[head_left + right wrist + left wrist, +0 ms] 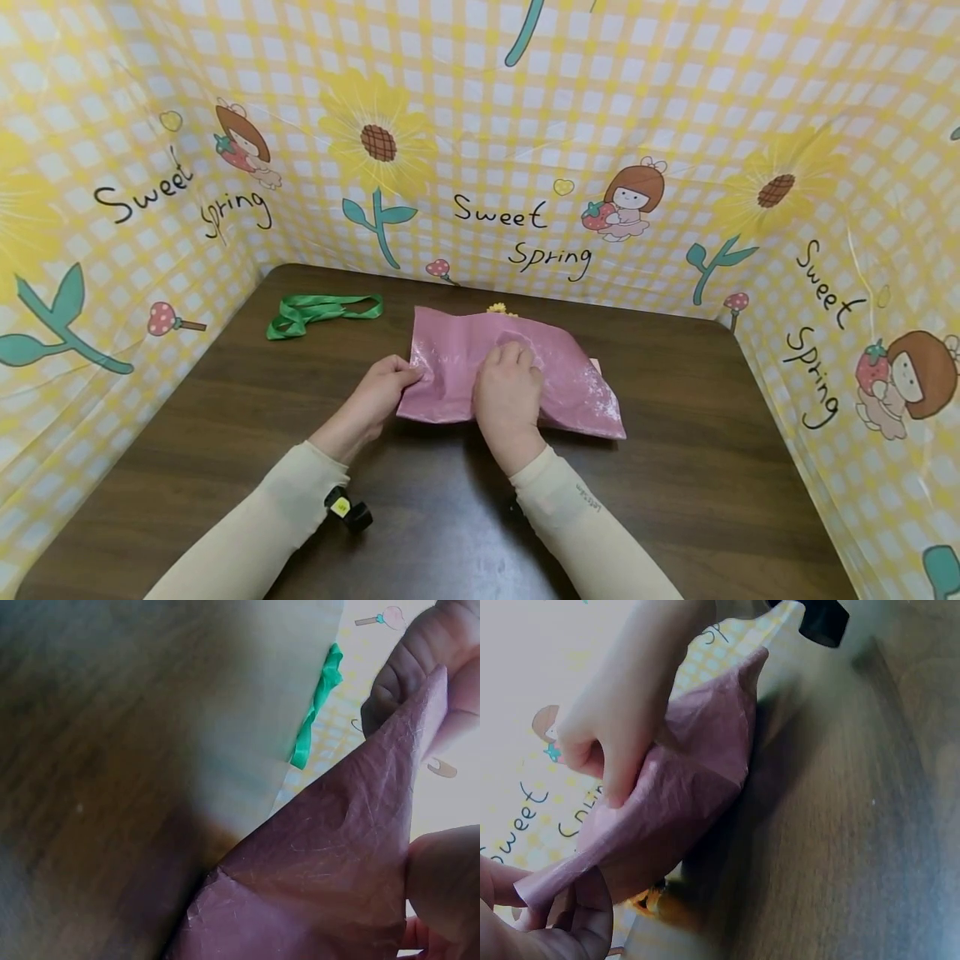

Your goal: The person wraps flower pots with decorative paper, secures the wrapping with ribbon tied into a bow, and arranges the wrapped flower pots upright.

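Note:
A creased, glossy pink sheet of wrapping paper (450,358) with whitish specks is held raised at a slant above the table. At its left edge my left hand (381,385) pinches the paper between thumb and fingers; the left wrist view shows that left hand (559,915) round the corner. My right hand (510,400) is at the middle of the sheet, its bent fingers gripping the paper. The left wrist view shows one finger of the right hand (622,727) against the paper. A small yellow thing (498,308), mostly hidden, shows behind the sheet's far edge.
A folded green ribbon (322,312) lies at the table's back left. The dark wooden table (675,500) is bordered by yellow checked cloth walls (480,150) at the back and both sides. A pale edge (596,365) shows behind the sheet's right side.

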Motion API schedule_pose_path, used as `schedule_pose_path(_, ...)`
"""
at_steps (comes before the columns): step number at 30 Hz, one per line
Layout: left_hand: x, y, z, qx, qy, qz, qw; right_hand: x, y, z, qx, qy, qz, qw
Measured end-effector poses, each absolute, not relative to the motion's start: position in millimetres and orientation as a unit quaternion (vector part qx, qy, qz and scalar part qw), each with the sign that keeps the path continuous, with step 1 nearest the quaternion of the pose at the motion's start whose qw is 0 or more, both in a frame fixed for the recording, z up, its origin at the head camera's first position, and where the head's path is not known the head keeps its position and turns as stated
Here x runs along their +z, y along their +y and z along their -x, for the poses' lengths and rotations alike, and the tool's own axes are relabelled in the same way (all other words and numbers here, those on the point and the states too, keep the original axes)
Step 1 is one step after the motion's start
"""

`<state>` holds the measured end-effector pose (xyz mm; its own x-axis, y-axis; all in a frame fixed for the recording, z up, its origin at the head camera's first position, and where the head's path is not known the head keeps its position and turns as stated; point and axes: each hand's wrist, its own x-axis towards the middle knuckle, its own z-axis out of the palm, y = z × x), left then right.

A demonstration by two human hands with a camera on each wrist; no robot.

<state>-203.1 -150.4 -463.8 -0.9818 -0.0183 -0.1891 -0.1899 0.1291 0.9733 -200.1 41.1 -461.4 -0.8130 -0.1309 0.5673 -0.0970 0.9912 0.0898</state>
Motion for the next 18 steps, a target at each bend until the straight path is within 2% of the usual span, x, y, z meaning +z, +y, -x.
schedule_pose_path(9,-461.1,-146.8,203.0,0.696,0.709,0.074,0.085,-464.5,38.4,199.8,-0.048,-0.95,-0.064,0.301)
schedule_pose_path(18,-459.3,-145.5,201.3,0.725,0.677,0.086,0.099,-466.6,38.2,199.2,-0.076,-0.957,-0.069,0.272)
